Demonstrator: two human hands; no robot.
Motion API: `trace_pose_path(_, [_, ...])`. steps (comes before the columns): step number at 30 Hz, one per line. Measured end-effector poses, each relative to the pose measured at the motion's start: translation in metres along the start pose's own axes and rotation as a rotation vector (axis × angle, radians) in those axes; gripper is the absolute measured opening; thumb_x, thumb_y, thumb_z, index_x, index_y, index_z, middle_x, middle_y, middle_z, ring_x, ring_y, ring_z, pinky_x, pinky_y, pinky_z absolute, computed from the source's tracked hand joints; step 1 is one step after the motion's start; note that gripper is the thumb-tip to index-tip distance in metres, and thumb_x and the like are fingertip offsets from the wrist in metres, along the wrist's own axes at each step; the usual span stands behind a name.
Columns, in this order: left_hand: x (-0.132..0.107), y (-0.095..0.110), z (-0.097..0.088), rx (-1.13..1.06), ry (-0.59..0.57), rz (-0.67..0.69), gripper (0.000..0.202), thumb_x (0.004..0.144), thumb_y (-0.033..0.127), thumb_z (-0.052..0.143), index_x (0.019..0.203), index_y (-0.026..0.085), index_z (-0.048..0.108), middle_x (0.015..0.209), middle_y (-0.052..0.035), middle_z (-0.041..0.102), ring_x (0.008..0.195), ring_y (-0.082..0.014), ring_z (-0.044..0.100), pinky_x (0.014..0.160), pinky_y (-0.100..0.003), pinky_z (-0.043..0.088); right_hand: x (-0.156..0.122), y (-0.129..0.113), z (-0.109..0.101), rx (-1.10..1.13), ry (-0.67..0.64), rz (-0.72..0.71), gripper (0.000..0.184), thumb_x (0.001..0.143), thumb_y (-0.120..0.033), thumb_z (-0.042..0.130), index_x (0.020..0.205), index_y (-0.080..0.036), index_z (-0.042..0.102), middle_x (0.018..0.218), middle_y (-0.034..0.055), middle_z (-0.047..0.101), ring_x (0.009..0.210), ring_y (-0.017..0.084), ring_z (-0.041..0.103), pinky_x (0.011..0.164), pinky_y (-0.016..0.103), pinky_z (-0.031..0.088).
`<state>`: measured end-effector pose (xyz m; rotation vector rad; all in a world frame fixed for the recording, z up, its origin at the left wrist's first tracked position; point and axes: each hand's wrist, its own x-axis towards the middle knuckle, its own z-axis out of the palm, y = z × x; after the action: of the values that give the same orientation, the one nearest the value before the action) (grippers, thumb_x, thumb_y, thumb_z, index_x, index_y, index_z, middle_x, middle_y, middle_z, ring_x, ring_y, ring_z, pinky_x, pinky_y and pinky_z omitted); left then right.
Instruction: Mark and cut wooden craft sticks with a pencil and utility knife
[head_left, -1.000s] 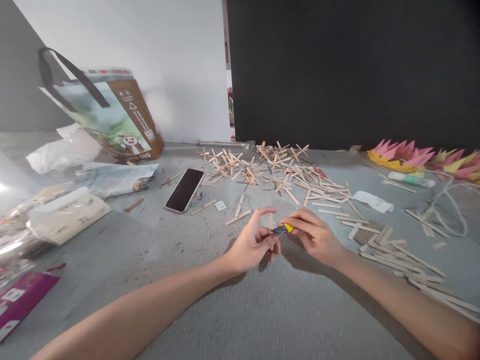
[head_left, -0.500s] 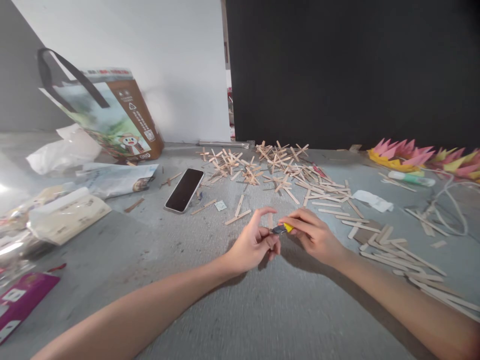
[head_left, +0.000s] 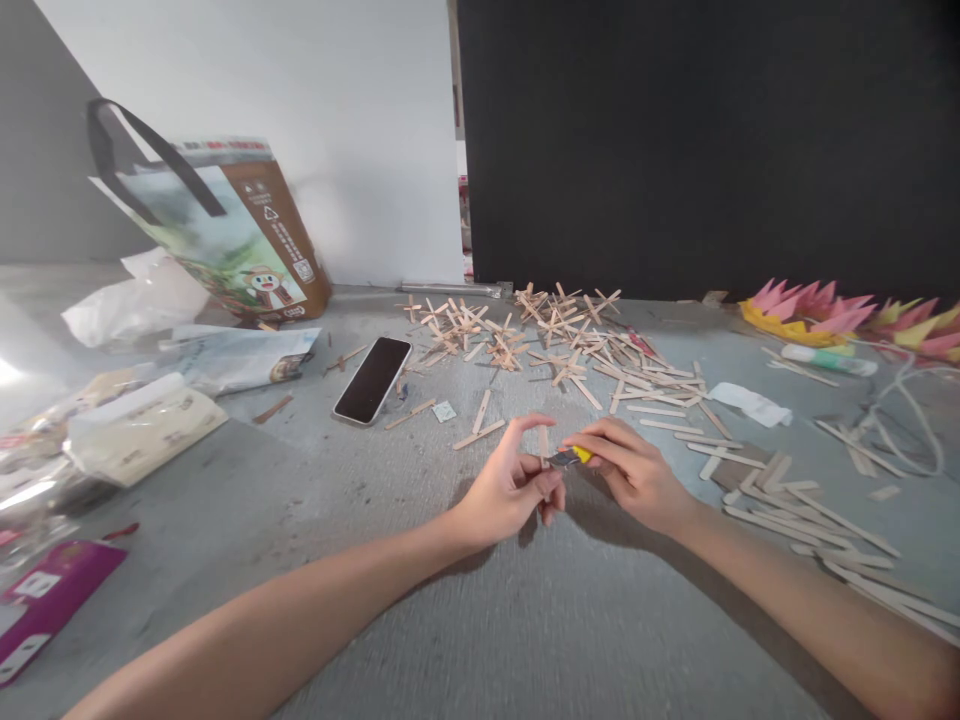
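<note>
Upright in my left hand (head_left: 512, 480) is a short flat wooden stick (head_left: 544, 443), pinched between the fingers, with the forefinger curled over its top. My right hand (head_left: 636, 474) grips a yellow utility knife (head_left: 580, 455). The knife's dark blade end points left and meets the stick near my left fingertips; whether it has cut in I cannot tell. Both hands are held over the grey tabletop (head_left: 420, 620). Just beyond them lie two loose sticks (head_left: 480, 432), a small patterned packet (head_left: 444, 411) and a black-screened phone (head_left: 373, 380).
Crossed sticks (head_left: 506, 345) are piled at the back. Loose sticks (head_left: 795, 520) spread along the right, near a crumpled white tissue (head_left: 750, 403), a glue stick (head_left: 829, 360), a white cable (head_left: 919, 430) and pink-yellow paper crowns (head_left: 802, 315). Leftward stand a carrier bag (head_left: 225, 240), plastic packets (head_left: 142, 430) and a purple packet (head_left: 56, 600).
The whole view has shifted slightly, so things sit a little further right. Both hands keep nearly the same pose, the knife still against the stick.
</note>
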<state>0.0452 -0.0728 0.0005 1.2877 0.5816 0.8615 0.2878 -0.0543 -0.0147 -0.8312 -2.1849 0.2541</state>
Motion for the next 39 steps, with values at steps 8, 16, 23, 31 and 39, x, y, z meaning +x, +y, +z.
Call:
trace_pose_path(8, [0.001,-0.004,0.0,0.044,0.007,0.015,0.051,0.104,0.041,0.061,0.144,0.025,0.035,0.075,0.0037,0.065,0.058,-0.0095,0.058,0.059,-0.022,0.046,0.0,0.0,0.002,-0.014,-0.001,0.01,0.036,0.11,-0.019,0.049,0.138,-0.03,0.068,0.107,0.0085,0.071,0.095,0.025,0.067,0.082,0.041,0.056])
trace_pose_path(16, [0.006,-0.008,-0.003,0.034,-0.005,0.009,0.047,0.105,0.043,0.06,0.141,0.026,0.035,0.075,0.0037,0.065,0.057,-0.0102,0.057,0.058,-0.022,0.044,0.001,0.0,0.006,-0.061,-0.033,-0.001,0.031,0.11,-0.018,0.051,0.137,-0.028,0.063,0.108,0.0083,0.071,0.097,0.025,0.066,0.085,0.042,0.055])
trace_pose_path(23, [0.006,-0.005,-0.003,-0.053,-0.013,0.02,0.05,0.103,0.044,0.065,0.137,0.025,0.033,0.074,0.0045,0.066,0.057,-0.0099,0.057,0.061,-0.024,0.046,0.002,0.001,0.004,-0.17,-0.057,-0.01,0.019,0.111,-0.019,0.05,0.124,-0.024,0.063,0.106,0.0084,0.072,0.096,0.025,0.066,0.083,0.041,0.054])
trace_pose_path(31, [0.014,-0.009,-0.01,-0.166,0.049,0.007,0.066,0.098,0.049,0.073,0.143,0.026,0.031,0.07,0.0069,0.062,0.057,-0.0099,0.053,0.06,-0.024,0.041,0.013,-0.006,0.006,-0.507,-0.123,-0.141,0.025,0.11,-0.013,0.046,0.133,-0.017,0.057,0.095,0.0082,0.071,0.081,0.025,0.063,0.076,0.04,0.047])
trace_pose_path(39, [0.012,-0.005,-0.011,-0.186,0.016,-0.023,0.065,0.098,0.047,0.074,0.143,0.025,0.033,0.073,0.0055,0.062,0.061,-0.0101,0.053,0.064,-0.026,0.042,0.008,0.001,0.001,-0.506,-0.197,-0.134,0.033,0.102,-0.003,0.051,0.129,-0.02,0.058,0.091,0.0055,0.064,0.08,0.024,0.056,0.076,0.037,0.044])
